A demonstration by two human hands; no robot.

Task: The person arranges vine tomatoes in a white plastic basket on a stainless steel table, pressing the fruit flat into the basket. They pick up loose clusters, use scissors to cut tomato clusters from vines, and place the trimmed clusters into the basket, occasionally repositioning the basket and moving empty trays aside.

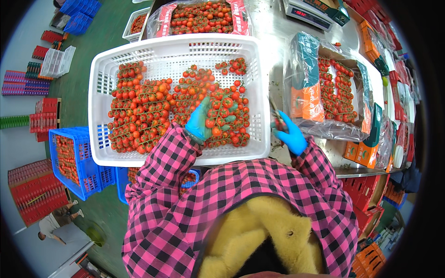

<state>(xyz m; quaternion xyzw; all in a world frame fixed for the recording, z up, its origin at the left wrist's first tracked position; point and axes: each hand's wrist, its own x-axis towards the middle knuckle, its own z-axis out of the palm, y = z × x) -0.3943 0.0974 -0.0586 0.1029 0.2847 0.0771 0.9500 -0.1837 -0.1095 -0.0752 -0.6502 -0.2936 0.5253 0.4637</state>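
A white plastic crate (167,48) lies in front of me, half filled with trusses of red and orange cherry tomatoes (139,109). My left hand (204,120), in a blue glove, reaches into the crate and grips a tomato truss (227,118) at its right side. My right hand (289,132), also blue-gloved, hovers just outside the crate's right wall and holds small scissors (277,116) with the blades pointing up. My pink checked sleeves come up from the lower edge.
To the right an open carton (336,90) lined with clear film holds rows of tomatoes on a steel table (269,28). Another bagged tomato box (201,17) and a scale (308,11) sit behind. Blue crates (69,157) with tomatoes stand at left; a person (58,224) is below left.
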